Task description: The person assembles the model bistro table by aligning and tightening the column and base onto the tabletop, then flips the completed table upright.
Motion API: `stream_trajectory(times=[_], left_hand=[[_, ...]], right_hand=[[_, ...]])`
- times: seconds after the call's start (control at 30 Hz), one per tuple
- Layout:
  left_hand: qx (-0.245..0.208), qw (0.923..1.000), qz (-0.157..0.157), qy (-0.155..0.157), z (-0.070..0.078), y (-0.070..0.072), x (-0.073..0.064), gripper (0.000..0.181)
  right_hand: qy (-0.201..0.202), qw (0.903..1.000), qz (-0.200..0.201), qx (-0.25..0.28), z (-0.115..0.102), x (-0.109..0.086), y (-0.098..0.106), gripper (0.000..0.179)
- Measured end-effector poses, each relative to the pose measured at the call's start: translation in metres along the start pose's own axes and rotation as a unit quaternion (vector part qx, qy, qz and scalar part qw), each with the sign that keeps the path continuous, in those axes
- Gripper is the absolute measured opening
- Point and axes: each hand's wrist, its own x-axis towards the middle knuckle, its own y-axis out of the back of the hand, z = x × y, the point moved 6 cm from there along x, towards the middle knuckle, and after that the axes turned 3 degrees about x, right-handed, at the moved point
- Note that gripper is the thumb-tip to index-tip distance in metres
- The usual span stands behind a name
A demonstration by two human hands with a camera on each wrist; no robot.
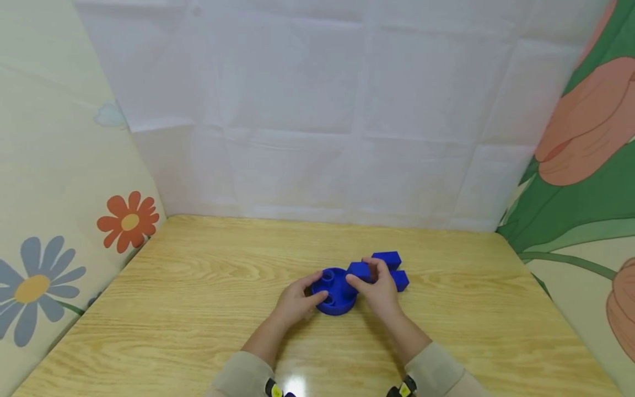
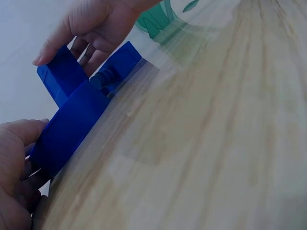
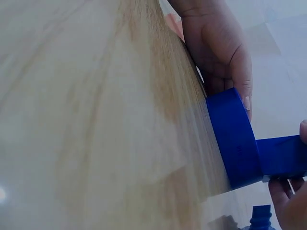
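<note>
A round, shallow blue dish [image 1: 337, 310] with raised round sockets inside lies on the wooden table. My left hand [image 1: 292, 303] grips its left side, fingers and thumb at the rim. In my right hand [image 1: 383, 292], thumb and fingers pinch a blue block-headed piece [image 1: 358, 270] at the dish's right side. The left wrist view has this block [image 2: 62, 76] standing up from the dish [image 2: 72, 127]; its lower end is hidden behind the dish wall. Seen from the right wrist, the block [image 3: 283, 155] juts out past the rim of the dish [image 3: 235, 139].
Two more blue block-headed pieces [image 1: 388, 259] lie just beyond and right of my right hand, partly covered by it. One shows a ribbed stem [image 2: 103, 77] in the left wrist view. A white sheet [image 1: 317, 110] hangs behind the table [image 1: 198, 309], flowered cloth at both sides.
</note>
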Motion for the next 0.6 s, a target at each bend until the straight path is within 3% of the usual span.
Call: stream_trajectory(times=[0.2, 0.6], left_hand=[[0.014, 0.9998, 0.013, -0.008, -0.0003, -0.0004, -0.0031, 0.051], [-0.019, 0.9969, 0.075, 0.016, -0.0035, 0.0046, 0.0055, 0.041]], right_hand=[[0.018, 0.9996, -0.006, 0.019, 0.0037, 0.0000, -0.0018, 0.059], [0.043, 0.9979, -0.009, 0.048, 0.0086, -0.0091, -0.0001, 0.054]])
